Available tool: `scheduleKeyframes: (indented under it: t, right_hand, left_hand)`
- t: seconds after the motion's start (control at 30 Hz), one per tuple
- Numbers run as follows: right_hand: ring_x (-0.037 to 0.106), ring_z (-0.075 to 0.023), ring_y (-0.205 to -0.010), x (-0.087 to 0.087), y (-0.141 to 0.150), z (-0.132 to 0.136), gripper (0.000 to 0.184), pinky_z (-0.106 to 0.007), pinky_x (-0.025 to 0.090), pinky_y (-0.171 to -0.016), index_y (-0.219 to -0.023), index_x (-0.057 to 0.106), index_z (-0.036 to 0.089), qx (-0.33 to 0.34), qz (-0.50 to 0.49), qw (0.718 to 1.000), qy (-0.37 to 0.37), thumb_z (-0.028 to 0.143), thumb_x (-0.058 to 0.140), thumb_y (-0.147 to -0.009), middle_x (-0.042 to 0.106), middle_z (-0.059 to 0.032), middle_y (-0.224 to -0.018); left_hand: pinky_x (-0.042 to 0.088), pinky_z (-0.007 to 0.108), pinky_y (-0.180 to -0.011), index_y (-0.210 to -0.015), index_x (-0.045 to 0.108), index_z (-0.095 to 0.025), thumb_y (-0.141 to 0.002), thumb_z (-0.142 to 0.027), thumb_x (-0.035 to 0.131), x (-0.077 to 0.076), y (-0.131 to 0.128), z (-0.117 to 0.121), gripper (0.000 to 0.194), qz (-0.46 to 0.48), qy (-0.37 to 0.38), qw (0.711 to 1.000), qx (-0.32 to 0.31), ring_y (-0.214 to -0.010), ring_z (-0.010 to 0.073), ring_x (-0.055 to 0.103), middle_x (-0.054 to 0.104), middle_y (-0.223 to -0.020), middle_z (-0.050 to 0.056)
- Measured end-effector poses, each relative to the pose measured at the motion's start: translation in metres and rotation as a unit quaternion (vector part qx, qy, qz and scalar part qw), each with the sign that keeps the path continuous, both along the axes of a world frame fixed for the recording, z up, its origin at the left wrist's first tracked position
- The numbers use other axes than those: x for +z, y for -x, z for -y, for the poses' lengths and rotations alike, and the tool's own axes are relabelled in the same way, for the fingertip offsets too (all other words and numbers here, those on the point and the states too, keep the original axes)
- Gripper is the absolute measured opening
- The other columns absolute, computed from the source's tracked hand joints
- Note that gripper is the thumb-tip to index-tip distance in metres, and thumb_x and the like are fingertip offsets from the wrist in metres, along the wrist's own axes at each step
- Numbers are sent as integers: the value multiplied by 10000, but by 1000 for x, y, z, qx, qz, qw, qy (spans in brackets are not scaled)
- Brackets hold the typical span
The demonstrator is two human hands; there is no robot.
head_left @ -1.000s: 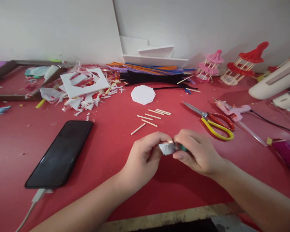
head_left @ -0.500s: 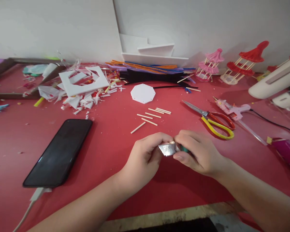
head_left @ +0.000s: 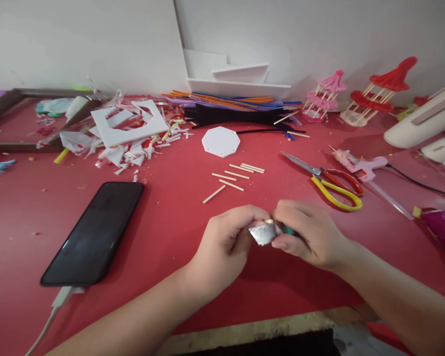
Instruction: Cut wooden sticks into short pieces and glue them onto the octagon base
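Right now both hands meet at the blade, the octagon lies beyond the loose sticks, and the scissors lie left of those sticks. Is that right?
Not quite: the scissors lie right of the sticks, not left, as the head view shows. The rest stands: the left hand and right hand meet at the blade, and the octagon lies beyond the sticks.

A tool with a silver blade (head_left: 261,235) and green handle (head_left: 289,230) sits in the right hand (head_left: 311,232), the blade tilted and pointing left. Against it, the left hand (head_left: 228,237) pinches a small pale piece (head_left: 269,221), mostly hidden. Farther off, short pale sticks (head_left: 231,185) lie loosely grouped.
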State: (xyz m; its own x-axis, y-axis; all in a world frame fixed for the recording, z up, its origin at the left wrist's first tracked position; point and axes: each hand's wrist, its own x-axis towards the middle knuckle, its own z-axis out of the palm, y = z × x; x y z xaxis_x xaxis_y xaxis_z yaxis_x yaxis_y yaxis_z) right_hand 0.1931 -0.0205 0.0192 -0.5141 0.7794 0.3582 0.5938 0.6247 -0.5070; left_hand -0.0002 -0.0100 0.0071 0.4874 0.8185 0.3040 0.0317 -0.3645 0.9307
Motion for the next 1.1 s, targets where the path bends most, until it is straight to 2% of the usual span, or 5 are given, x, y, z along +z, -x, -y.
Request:
scheduleKeyframes:
  t: [0.23,0.43,0.57,0.7,1.1]
  right_hand:
    - [417,-87,-548,1,-11,-7,456,-217,310,-510,-751,486,198,-26,-3,1000,-3,569,340,-973,467,32,-632]
    - [425,-108,-599,0,-14,-7,271,-250,338,-562,-897,510,196,-42,-59,997,-13,373,333,-1003,492,10,-712]
    - [427,-120,-618,1,-4,0,225,-260,331,-567,-905,498,184,-7,-10,1000,9,358,373,-972,484,4,-723]
    - [413,-117,-600,1,1,3,245,-255,328,-554,-822,466,194,-12,5,1000,1,375,387,-966,491,4,-704]
    - [380,-106,-584,2,0,4,258,-249,311,-539,-792,431,200,-8,-1,1000,-5,375,386,-976,460,16,-691]
  left_hand:
    - [485,205,-598,-785,608,-174,-900,-40,463,6,2,3,229,-15,-53,999,2,-599,102,592,651,-685,7]
    - [466,190,-619,-793,592,-178,-941,-91,471,7,4,-2,210,-29,-23,996,77,-614,91,570,618,-671,-11]
    - [469,198,-632,-870,593,-184,-863,14,428,4,2,-2,257,-17,-29,998,58,-661,101,577,639,-751,-2]
    - [469,204,-636,-866,591,-184,-729,90,374,4,1,0,376,-23,-34,998,50,-670,104,581,654,-775,-3]
    - [462,190,-660,-871,611,-175,-673,124,363,2,1,0,436,-24,-17,999,42,-703,94,594,658,-793,-11]
